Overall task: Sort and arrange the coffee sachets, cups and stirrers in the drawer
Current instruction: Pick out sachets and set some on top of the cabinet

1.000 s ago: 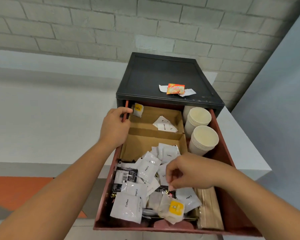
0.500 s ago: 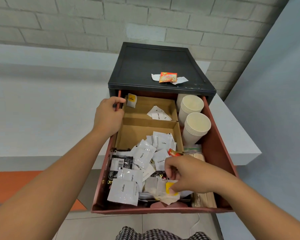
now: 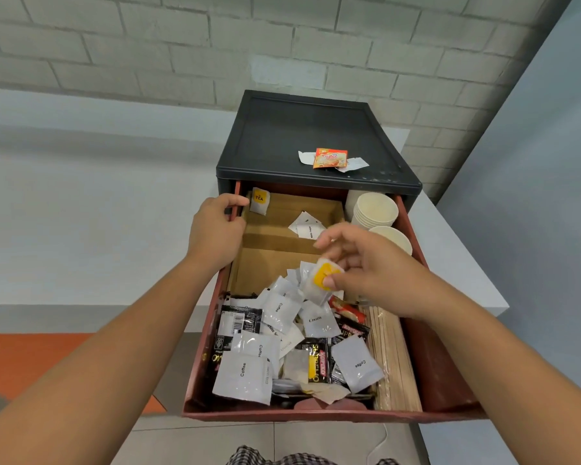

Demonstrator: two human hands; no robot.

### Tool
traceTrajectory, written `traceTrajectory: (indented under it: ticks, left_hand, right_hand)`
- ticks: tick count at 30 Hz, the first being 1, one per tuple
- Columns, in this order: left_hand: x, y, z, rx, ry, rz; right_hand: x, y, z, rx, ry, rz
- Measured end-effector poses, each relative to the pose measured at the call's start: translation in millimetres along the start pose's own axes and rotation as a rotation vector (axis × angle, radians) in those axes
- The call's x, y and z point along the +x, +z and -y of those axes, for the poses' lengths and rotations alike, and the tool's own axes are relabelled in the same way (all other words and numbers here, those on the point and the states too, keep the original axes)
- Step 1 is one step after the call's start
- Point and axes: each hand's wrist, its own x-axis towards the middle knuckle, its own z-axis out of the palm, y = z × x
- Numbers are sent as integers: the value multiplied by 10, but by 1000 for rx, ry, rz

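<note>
Black cabinet [image 3: 282,139] against a grey brick wall [image 3: 182,45], white ledge [image 3: 81,213] running along both sides of it. On the cabinet top, right of centre: orange packet [image 3: 330,158] lying over torn white wrappers [image 3: 353,163]. Plain grey wall [image 3: 534,196] on the right. Inside the drawer [image 3: 316,416]: cardboard insert [image 3: 282,236] split into bays, tea bag [image 3: 259,201] leaning in its far left corner. Floor: pale tiles [image 3: 198,441], orange patch [image 3: 31,360] at left, thin white cable [image 3: 378,444] across the tiles near the bottom. Checked cloth [image 3: 249,456] at the bottom edge
</note>
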Motion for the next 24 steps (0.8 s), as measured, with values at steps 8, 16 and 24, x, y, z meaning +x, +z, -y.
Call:
traceTrajectory:
  ticks: [8, 16, 24]
  left_hand:
    - [-9, 5, 8, -45, -1, 12]
    - [-15, -1, 21, -78, 2, 25]
    - [2, 8, 61, -80, 7, 18]
  right_hand:
    - [658, 236, -68, 87, -6, -304]
    - [1673, 545, -459, 147, 248, -471]
    - [2264, 598, -671, 28, 381, -409]
